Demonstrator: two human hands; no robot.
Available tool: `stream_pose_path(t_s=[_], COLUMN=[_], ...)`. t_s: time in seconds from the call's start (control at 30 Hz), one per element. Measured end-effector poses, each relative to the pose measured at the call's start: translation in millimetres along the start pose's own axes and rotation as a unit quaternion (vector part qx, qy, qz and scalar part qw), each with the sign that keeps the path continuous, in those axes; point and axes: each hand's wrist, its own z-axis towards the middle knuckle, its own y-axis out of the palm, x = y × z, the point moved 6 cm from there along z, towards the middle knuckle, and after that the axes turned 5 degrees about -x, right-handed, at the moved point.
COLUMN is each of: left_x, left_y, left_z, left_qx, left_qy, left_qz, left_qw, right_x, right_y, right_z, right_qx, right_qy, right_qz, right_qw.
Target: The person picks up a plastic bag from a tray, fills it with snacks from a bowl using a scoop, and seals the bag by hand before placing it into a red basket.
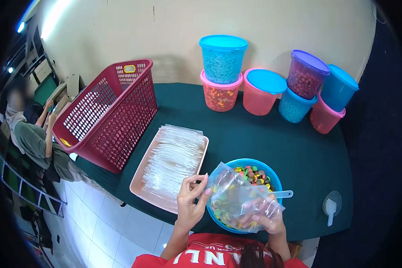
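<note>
A clear plastic bag [236, 192] is stretched at a slant over a blue bowl [279, 177] of colourful round candies [255, 175]. My left hand [192, 203] has its curled fingertips at the bag's left edge. My right hand [270, 219] grips the bag's lower right part, and some of its fingers show blurred through the plastic. The pale handle of a scoop [283, 194] sticks out past the bowl's right rim; its head is hidden behind the bag. To the left of the bowl, a pink tray [140, 194] holds many flat clear bags [176, 156].
A maroon perforated basket [125, 114] stands at the left. Lidded tubs, blue [223, 60], pink [259, 100] and purple [306, 76], some stacked, line the back. A small clear dish with a white scoop [330, 207] lies at right. Another person [35, 138] is beyond the basket.
</note>
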Motion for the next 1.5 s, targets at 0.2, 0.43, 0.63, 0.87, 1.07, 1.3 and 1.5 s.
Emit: stream_pose_path(t_s=[0.2, 0.43, 0.63, 0.87, 1.07, 1.3, 1.5], left_x=[4.3, -4.0, 3.0, 12.6, -5.3, -26.2, -18.5], left_y=[3.4, 2.4, 1.9, 0.3, 4.9, 0.8, -5.9], left_z=[0.0, -4.4, -6.6, -5.9, -7.4, -13.4, -17.0], left_qx=[-0.017, 0.05, 0.047, 0.04, -0.036, -0.083, -0.019], left_qy=[0.071, 0.112, 0.149, 0.174, 0.055, -0.098, -0.074], left_qz=[0.079, 0.065, 0.071, 0.056, -0.039, -0.146, -0.125], left_qw=[0.994, 0.99, 0.985, 0.982, 0.997, 0.981, 0.989], right_x=[1.4, 5.1, 6.7, 6.7, 6.0, -4.0, -4.1], right_y=[-4.2, -9.8, -14.1, -16.0, -14.5, -15.0, -17.6], right_z=[3.5, 1.7, -5.3, -9.4, -12.3, -8.5, -6.7], right_qx=[-0.004, 0.007, 0.043, 0.037, 0.038, 0.069, 0.022], right_qy=[-0.01, -0.017, -0.004, -0.02, -0.007, 0.059, 0.029], right_qz=[0.05, 0.085, 0.079, 0.069, 0.046, -0.047, -0.201], right_qw=[0.999, 0.996, 0.996, 0.997, 0.998, 0.995, 0.979])
